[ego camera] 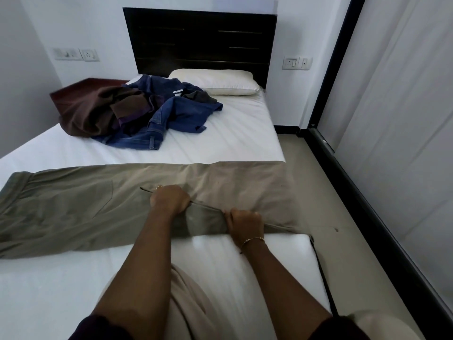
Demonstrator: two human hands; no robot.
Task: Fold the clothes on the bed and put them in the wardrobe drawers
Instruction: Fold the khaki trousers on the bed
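Observation:
Khaki trousers [81, 204] lie flat across the white bed [220, 133], waistband at the left, legs running right and hanging over the bed's right edge. My left hand [170, 200] grips the edge of the upper trouser leg near the middle. My right hand [244, 222] pinches the same edge a little further right, near the mattress side. A heap of unfolded clothes sits at the far left of the bed: blue jeans [169, 116] and a dark brown garment [90, 111].
A white pillow [215, 82] rests against the dark headboard [201, 40]. Tiled floor [318, 197] runs along the bed's right side. Pale sliding wardrobe doors [397, 119] with a black frame line the right.

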